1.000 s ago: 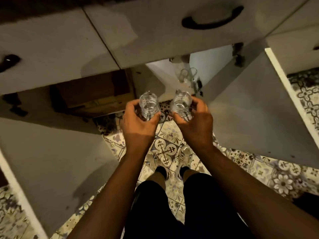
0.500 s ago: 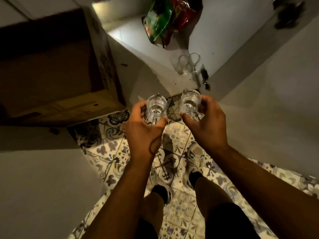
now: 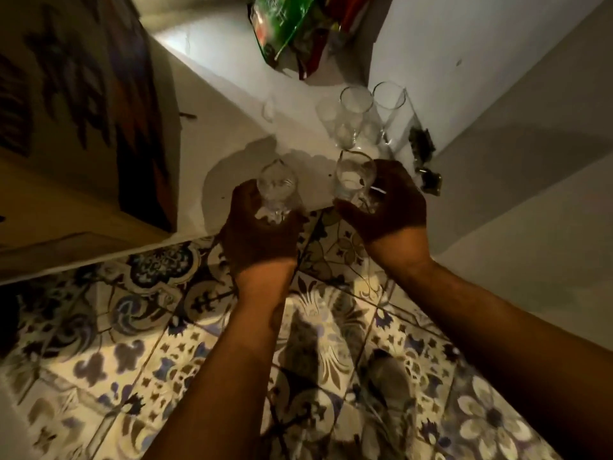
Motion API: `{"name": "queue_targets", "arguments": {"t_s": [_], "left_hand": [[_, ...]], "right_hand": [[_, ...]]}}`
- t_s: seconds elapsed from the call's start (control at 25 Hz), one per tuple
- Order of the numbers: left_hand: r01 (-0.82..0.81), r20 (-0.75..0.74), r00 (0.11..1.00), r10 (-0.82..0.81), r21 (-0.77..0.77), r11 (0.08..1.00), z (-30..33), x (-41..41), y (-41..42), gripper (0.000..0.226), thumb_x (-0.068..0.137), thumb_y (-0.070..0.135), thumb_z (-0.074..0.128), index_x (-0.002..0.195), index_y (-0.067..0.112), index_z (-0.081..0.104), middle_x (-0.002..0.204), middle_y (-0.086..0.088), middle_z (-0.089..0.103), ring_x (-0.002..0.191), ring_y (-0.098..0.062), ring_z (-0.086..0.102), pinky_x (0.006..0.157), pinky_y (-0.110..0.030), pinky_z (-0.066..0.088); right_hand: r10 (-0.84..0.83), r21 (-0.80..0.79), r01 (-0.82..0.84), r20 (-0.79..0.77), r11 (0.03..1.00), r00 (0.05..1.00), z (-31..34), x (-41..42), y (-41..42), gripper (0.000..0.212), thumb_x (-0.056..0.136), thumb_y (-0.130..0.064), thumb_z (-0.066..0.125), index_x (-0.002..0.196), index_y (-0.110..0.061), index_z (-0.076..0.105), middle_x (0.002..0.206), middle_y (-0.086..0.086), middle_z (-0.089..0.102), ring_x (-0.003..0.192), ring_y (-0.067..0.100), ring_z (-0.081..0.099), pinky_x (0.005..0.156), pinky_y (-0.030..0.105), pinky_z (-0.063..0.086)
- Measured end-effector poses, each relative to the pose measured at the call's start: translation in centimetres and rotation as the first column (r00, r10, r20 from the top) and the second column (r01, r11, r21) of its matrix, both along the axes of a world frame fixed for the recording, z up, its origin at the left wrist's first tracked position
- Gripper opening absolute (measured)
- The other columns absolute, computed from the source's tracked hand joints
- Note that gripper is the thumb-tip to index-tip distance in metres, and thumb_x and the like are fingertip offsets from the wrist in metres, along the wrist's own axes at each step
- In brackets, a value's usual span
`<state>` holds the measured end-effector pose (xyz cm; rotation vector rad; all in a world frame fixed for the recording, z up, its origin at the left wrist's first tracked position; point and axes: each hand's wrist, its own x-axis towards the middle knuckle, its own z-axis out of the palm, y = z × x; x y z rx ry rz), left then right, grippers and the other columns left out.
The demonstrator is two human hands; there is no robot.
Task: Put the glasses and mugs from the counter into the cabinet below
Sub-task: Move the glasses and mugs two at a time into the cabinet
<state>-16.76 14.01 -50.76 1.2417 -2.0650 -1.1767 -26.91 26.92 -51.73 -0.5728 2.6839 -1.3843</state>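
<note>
- The left hand holds a clear glass at the front edge of the cabinet floor; the fingers are wrapped around its lower part, and the glass leans a little away from the camera.
- The right hand holds a second glass in the same way, fingers curled and pressed on its side (it may have a handle, but I cannot tell for sure).
- The two held glasses are near each other, side by side, with a gap between them; whether their bases touch the cabinet floor is not clear.
- Both hands are in shadow, while the forearms behind them are lit.
- Deeper in the cabinet, just behind the right hand, stand some empty glasses close together, upright, near the right wall of the cabinet.
- At the back of the cabinet lies a green and red bag, partly cut by the top of the picture.
- On the left side a cardboard box stands in the cabinet, well apart from the glasses.
- A dark hinge sits on the right edge of the cabinet, just beside the right hand.
- Below the arms is a floor of patterned tiles, and a shoe shows on it between the forearms.
</note>
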Motion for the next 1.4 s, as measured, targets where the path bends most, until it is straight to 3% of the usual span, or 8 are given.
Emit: {"name": "queue_targets", "arguments": {"t_s": [0.2,0.4,0.48,0.56,0.64,0.76,1.04,1.4], "left_hand": [[-0.11,-0.105,0.99,0.095,-0.146,0.983,-7.9,-3.7,-2.4,0.056,0.075,0.037,0.086,0.122,0.015,0.065,0.113,0.007,0.071,0.098,-0.003,0.064,0.086,-0.033,0.059],[-0.12,-0.257,0.964,0.064,-0.208,0.971,-12.0,-6.6,-4.8,0.052,0.075,0.028,0.088,0.12,0.015,0.065,0.101,0.03,0.057,0.096,-0.009,0.071,0.077,-0.035,0.063],[-0.089,-0.323,0.946,0.0,-0.261,0.961,-13.3,-7.2,-5.4,0.051,0.078,0.027,0.087,0.119,0.009,0.065,0.106,0.021,0.063,0.094,-0.011,0.071,0.075,-0.036,0.063],[-0.082,-0.352,0.936,-0.016,-0.263,0.961,-14.5,-7.8,-6.0,0.053,0.079,0.032,0.087,0.12,0.008,0.065,0.11,0.008,0.069,0.096,-0.015,0.072,0.075,-0.04,0.063],[-0.088,-0.339,0.941,0.002,-0.238,0.967,-15.1,-8.5,-6.2,0.053,0.078,0.039,0.085,0.121,0.015,0.065,0.109,0.009,0.068,0.097,-0.014,0.071,0.076,-0.042,0.062],[-0.065,-0.287,0.958,0.003,-0.208,0.976,-15.9,-9.4,-6.3,0.053,0.076,0.044,0.082,0.122,0.024,0.065,0.114,0.01,0.07,0.101,-0.013,0.07,0.08,-0.041,0.062],[-0.037,-0.21,0.978,-0.013,-0.233,0.972,-17.0,-10.4,-6.2,0.054,0.08,0.044,0.079,0.127,0.025,0.064,0.122,0.009,0.067,0.106,-0.008,0.065,0.085,-0.038,0.06],[-0.025,-0.171,0.985,-0.025,-0.281,0.959,-17.1,-11.8,-6.3,0.058,0.086,0.035,0.078,0.136,0.015,0.058,0.124,-0.002,0.065,0.111,-0.014,0.062,0.091,-0.031,0.055]], "right_hand": [[-0.023,-0.065,0.015,-0.119,0.998,0.993,-9.6,-4.0,-2.6,0.059,0.078,-0.034,0.081,0.127,-0.011,0.058,0.124,0.009,0.059,0.114,0.025,0.062,0.089,0.043,0.058],[-0.093,-0.058,0.087,-0.104,0.994,0.99,-13.2,-6.0,-5.1,0.061,0.074,-0.033,0.087,0.126,-0.016,0.06,0.119,0.002,0.061,0.106,0.014,0.061,0.087,0.03,0.057],[-0.104,-0.051,0.099,-0.118,0.994,0.988,-13.9,-6.9,-6.2,0.062,0.074,-0.035,0.088,0.126,-0.015,0.061,0.118,0.003,0.061,0.102,0.01,0.059,0.083,0.015,0.052],[-0.118,-0.068,0.111,-0.121,0.992,0.986,-14.3,-7.4,-7.2,0.064,0.074,-0.038,0.087,0.126,-0.014,0.06,0.119,0.003,0.061,0.102,0.011,0.061,0.084,0.02,0.055],[-0.131,-0.078,0.121,-0.142,0.99,0.981,-14.7,-7.8,-8.1,0.065,0.074,-0.04,0.087,0.127,-0.013,0.06,0.12,0.004,0.062,0.104,0.016,0.063,0.086,0.034,0.058],[-0.129,-0.065,0.12,-0.157,0.991,0.979,-15.1,-8.2,-8.7,0.068,0.075,-0.041,0.086,0.13,-0.012,0.059,0.122,0.005,0.062,0.108,0.019,0.063,0.089,0.039,0.056],[-0.138,-0.06,0.13,-0.157,0.99,0.978,-15.8,-8.3,-9.8,0.069,0.077,-0.039,0.084,0.134,-0.011,0.057,0.127,0.007,0.059,0.113,0.015,0.059,0.087,0.019,0.047],[-0.198,-0.091,0.186,-0.16,0.978,0.967,-16.8,-8.9,-10.6,0.066,0.077,-0.041,0.084,0.13,-0.01,0.059,0.124,0.007,0.061,0.109,0.016,0.062,0.086,0.018,0.046]]}}
